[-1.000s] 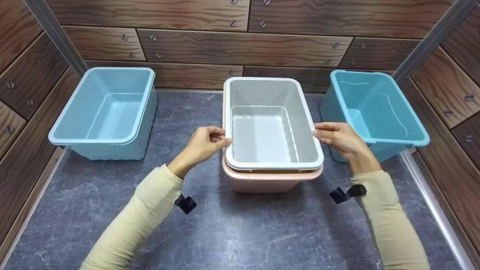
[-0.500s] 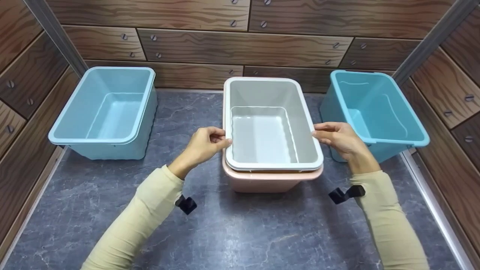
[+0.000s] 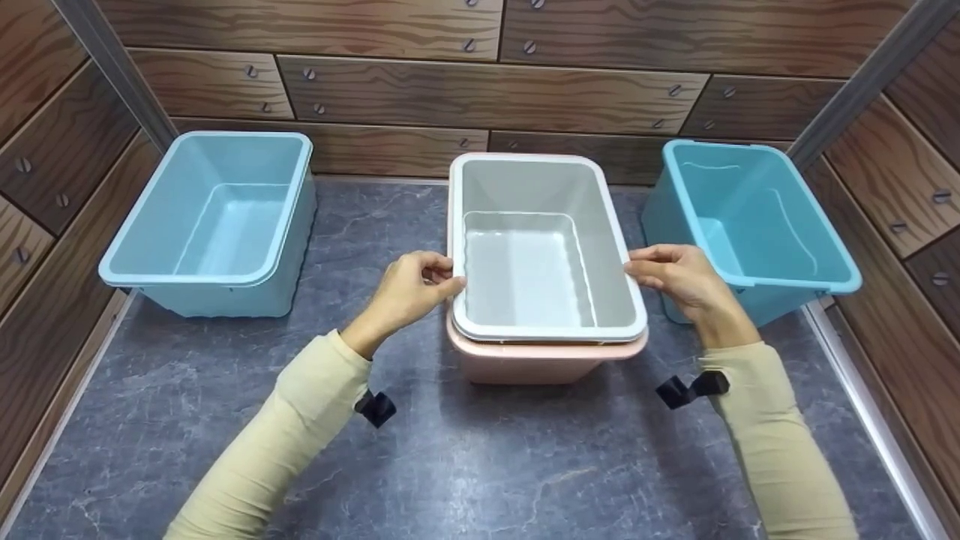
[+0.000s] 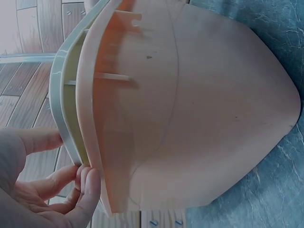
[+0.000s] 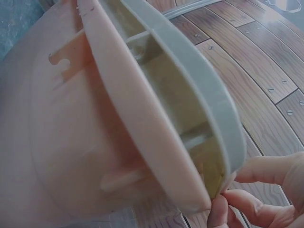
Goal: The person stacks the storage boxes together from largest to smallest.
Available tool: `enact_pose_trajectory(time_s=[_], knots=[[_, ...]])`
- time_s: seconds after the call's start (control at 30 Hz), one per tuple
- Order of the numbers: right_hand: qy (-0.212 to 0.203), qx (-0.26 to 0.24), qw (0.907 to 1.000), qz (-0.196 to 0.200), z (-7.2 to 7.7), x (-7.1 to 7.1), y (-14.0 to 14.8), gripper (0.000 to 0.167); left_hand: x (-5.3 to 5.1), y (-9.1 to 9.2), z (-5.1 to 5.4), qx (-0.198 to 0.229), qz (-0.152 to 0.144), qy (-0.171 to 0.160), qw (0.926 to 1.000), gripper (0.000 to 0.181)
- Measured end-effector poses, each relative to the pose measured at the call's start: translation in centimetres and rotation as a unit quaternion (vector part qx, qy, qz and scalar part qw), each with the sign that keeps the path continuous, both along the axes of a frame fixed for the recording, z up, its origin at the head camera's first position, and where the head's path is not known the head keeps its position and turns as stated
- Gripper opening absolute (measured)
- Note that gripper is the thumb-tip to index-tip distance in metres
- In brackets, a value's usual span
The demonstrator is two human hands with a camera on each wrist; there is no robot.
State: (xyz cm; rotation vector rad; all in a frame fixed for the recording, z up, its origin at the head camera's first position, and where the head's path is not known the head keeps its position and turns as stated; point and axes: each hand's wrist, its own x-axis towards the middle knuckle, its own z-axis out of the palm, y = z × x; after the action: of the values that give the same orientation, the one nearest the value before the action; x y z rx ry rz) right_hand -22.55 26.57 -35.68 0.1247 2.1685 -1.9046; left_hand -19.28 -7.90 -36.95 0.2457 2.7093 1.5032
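Observation:
A grey-white bin (image 3: 551, 331) sits nested inside a pink bin (image 3: 525, 369) at the middle, its rim a little above the pink one. The left hand (image 3: 411, 291) pinches the grey-white rim on its left side, and the right hand (image 3: 684, 279) pinches it on the right. In the left wrist view, the fingers (image 4: 88, 190) meet at the gap between the grey rim (image 4: 57, 90) and the pink rim (image 4: 86, 95). The right wrist view shows the thumb and fingertips at the grey rim (image 5: 209, 90), close to the pink rim's (image 5: 142, 114) corner.
A light blue bin (image 3: 217, 300) stands at the left and a teal bin (image 3: 675, 217) at the right, near the right hand. Wood-patterned walls (image 3: 390, 90) enclose the dark marbled surface (image 3: 465, 457) at the back and sides.
Both hands keep their hold on the grey-white rim, and the bins stay nested in the same place. The head view has shifted very slightly.

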Motion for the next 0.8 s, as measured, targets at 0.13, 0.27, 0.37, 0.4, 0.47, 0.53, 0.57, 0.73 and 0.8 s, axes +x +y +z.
enact_pose_trajectory(time_s=[0.13, 0.27, 0.37, 0.4, 0.47, 0.53, 0.57, 0.73, 0.8], knots=[[0.005, 0.004, 1.0000, 0.003, -0.2, 0.0, 0.0, 0.026, -0.1, 0.1, -0.4, -0.003, 0.006, 0.009, 0.9999, 0.024], [0.006, -0.001, 1.0000, 0.004, -0.4, 0.0, 0.0, 0.025, -0.2, 0.0, -0.6, 0.013, 0.011, 0.005, 0.9998, 0.025], [0.004, -0.005, 1.0000, 0.001, -0.5, -0.1, 0.1, 0.023, -0.3, 0.0, -0.7, 0.033, 0.019, -0.003, 0.9993, 0.029], [0.002, -0.008, 1.0000, 0.001, -0.6, -0.1, 0.2, 0.022, -0.3, 0.0, -0.8, 0.041, 0.023, -0.008, 0.9989, 0.030], [-0.002, -0.017, 0.9999, -0.002, -0.8, -0.2, 0.3, 0.019, -0.4, 0.0, -1.0, 0.054, 0.034, -0.020, 0.9977, 0.035], [-0.006, -0.026, 0.9996, -0.006, -0.9, -0.3, 0.3, 0.014, -0.4, 0.1, -1.2, 0.065, 0.044, -0.039, 0.9962, 0.039], [-0.008, -0.030, 0.9995, -0.007, -1.1, -0.4, 0.4, 0.012, -0.4, 0.1, -1.2, 0.072, 0.047, -0.049, 0.9951, 0.041], [-0.010, -0.043, 0.9989, -0.017, -1.5, -0.4, 0.4, 0.021, -0.4, 0.1, -1.4, 0.089, 0.048, -0.079, 0.9917, 0.045], [-0.013, -0.051, 0.9984, -0.019, -1.6, -0.3, 0.3, 0.023, -0.4, 0.1, -1.5, 0.091, 0.046, -0.081, 0.9914, 0.045]])
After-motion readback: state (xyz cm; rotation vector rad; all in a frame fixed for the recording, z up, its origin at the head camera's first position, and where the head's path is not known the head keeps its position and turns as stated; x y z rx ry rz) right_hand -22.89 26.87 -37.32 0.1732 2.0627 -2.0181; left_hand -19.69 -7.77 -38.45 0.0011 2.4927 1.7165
